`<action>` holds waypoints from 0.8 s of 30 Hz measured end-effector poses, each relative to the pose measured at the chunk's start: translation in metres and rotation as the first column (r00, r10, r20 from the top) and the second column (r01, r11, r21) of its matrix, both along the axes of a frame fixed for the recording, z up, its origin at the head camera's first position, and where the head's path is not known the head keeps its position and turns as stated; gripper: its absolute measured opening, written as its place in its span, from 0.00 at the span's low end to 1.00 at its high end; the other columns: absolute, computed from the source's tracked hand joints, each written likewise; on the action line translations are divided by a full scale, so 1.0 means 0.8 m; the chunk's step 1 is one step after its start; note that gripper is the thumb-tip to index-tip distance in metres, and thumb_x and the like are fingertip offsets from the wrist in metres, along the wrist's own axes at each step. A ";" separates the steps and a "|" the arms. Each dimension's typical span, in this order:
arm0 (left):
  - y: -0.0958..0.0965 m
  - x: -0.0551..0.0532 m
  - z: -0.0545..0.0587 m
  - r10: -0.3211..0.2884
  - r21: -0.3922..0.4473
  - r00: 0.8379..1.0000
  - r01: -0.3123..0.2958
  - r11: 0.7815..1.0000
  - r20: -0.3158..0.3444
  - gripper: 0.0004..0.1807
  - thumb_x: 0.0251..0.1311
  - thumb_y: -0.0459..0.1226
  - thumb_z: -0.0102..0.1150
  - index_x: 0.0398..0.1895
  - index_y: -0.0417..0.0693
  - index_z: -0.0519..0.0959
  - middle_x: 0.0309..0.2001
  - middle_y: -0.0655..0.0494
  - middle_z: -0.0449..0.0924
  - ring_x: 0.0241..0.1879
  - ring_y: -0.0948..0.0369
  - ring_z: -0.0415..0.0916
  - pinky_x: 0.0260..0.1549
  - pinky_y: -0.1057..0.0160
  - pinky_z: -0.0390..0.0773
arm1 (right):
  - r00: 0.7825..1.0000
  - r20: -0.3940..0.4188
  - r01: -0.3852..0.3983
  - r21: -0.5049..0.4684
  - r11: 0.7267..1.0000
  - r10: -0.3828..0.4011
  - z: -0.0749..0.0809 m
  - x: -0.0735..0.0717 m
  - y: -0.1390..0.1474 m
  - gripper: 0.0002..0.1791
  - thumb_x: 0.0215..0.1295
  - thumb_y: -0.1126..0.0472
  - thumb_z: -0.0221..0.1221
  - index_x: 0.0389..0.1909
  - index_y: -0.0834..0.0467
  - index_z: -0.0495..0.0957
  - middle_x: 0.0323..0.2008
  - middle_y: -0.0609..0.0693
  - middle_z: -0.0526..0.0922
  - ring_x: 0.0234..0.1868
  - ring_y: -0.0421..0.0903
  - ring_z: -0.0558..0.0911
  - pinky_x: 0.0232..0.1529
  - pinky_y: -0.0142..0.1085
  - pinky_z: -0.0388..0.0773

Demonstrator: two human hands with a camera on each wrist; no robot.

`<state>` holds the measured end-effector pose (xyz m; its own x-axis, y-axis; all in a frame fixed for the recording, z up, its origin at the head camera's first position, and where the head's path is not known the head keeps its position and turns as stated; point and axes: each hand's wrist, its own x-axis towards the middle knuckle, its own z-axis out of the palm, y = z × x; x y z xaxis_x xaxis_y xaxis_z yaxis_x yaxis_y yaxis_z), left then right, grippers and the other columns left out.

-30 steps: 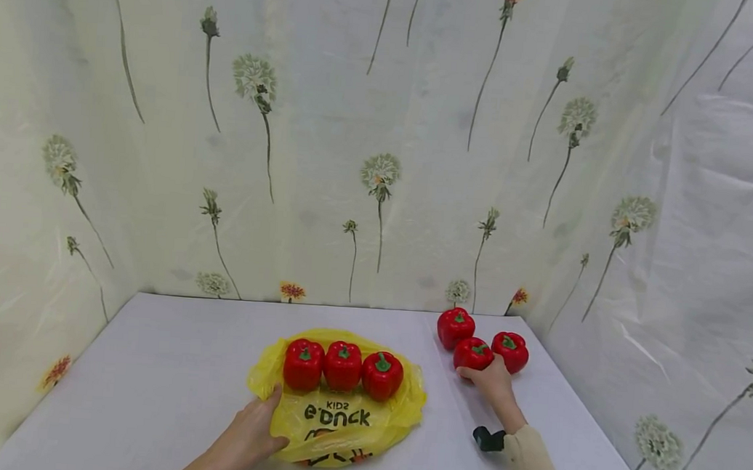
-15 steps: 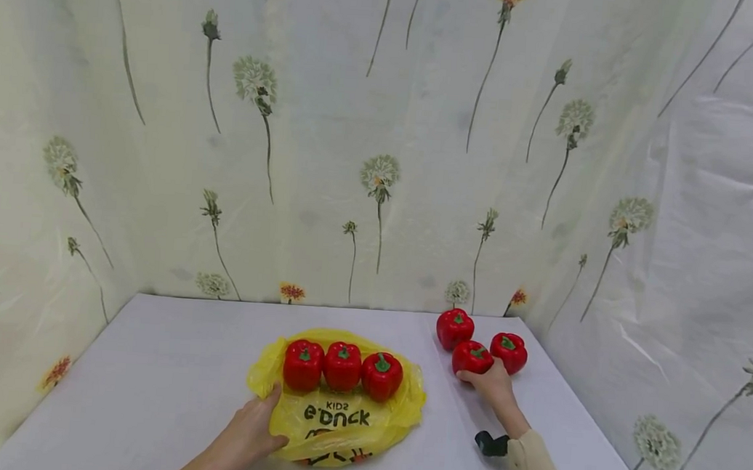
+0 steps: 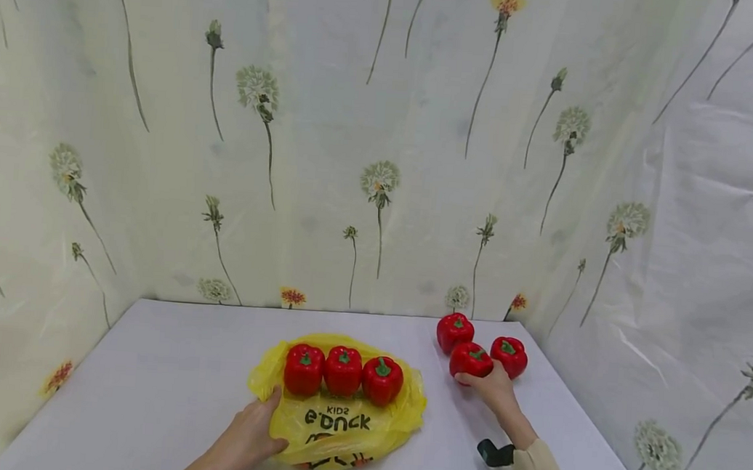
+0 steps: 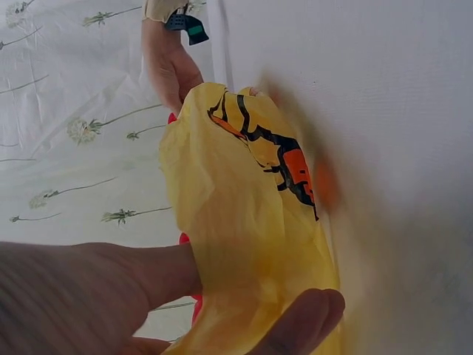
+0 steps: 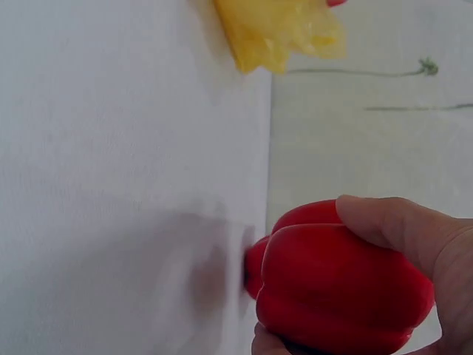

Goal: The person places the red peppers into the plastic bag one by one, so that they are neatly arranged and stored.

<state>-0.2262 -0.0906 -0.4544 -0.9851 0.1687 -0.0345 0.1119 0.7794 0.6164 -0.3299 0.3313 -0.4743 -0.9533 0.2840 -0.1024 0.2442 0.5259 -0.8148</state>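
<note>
In the head view my left hand (image 3: 248, 430) holds the near left edge of a yellow plastic bag (image 3: 371, 446) that lies spread on the table. Up close in the left wrist view, fingers and thumb lie on either side of the bag (image 4: 244, 192). Three red bell peppers, the middle one (image 3: 343, 372) among them, sit side by side at the bag's opening. On the right, my right hand (image 3: 500, 391) grips another red bell pepper (image 3: 470, 360), its thumb across one side in the right wrist view. That pepper (image 5: 332, 288) appears slightly raised off the table.
Two more red bell peppers stand close by the right hand: one behind (image 3: 455, 331) and one to its right (image 3: 509, 356). The white table (image 3: 177, 367) ends at a dandelion-print curtain (image 3: 317, 151). A dark wrist device (image 3: 495, 453) sits at the right sleeve.
My right hand has shifted the gripped bell pepper slightly left and nearer to me, away from the one on its right. My left hand and the bag have stayed put.
</note>
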 end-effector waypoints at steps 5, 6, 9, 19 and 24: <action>0.000 -0.001 0.000 0.000 -0.004 1.000 0.000 1.000 -0.002 0.48 0.41 0.32 0.76 0.66 0.25 0.61 0.61 0.27 0.69 0.56 0.38 0.73 0.50 0.44 0.78 | 1.000 -0.015 -0.011 0.012 1.000 0.011 0.008 0.008 -0.007 0.56 0.52 0.49 0.70 0.70 0.69 0.46 0.66 0.70 0.57 0.66 0.68 0.58 0.59 0.60 0.71; 0.000 -0.001 0.000 0.001 -0.004 1.000 -0.001 1.000 0.001 0.48 0.41 0.32 0.76 0.66 0.25 0.61 0.61 0.27 0.69 0.56 0.38 0.73 0.49 0.45 0.78 | 1.000 -0.018 -0.014 0.017 1.000 0.015 0.010 0.010 -0.009 0.56 0.52 0.49 0.70 0.70 0.70 0.46 0.66 0.70 0.58 0.66 0.68 0.58 0.58 0.60 0.71; 0.000 -0.001 0.000 0.003 -0.004 1.000 -0.003 1.000 0.015 0.49 0.41 0.32 0.76 0.67 0.25 0.61 0.61 0.27 0.69 0.54 0.42 0.75 0.48 0.46 0.79 | 1.000 -0.019 -0.020 0.030 0.999 0.020 0.012 0.014 -0.011 0.56 0.53 0.49 0.70 0.70 0.70 0.46 0.66 0.70 0.57 0.66 0.68 0.58 0.58 0.60 0.71; 0.001 -0.002 -0.001 0.016 0.001 1.000 -0.016 1.000 0.025 0.49 0.42 0.32 0.75 0.68 0.27 0.60 0.63 0.29 0.67 0.54 0.47 0.75 0.50 0.46 0.78 | 0.996 -0.047 -0.067 0.058 0.996 0.070 0.032 0.028 -0.031 0.58 0.52 0.44 0.69 0.71 0.70 0.47 0.67 0.70 0.59 0.65 0.67 0.60 0.58 0.58 0.73; 0.000 -0.001 -0.002 0.012 0.003 1.000 -0.012 1.000 0.005 0.50 0.41 0.32 0.75 0.68 0.27 0.60 0.64 0.29 0.66 0.58 0.40 0.73 0.51 0.45 0.77 | 0.994 -0.056 -0.091 0.035 0.995 0.093 0.043 0.035 -0.049 0.57 0.51 0.41 0.69 0.70 0.68 0.49 0.66 0.68 0.61 0.65 0.66 0.62 0.58 0.56 0.74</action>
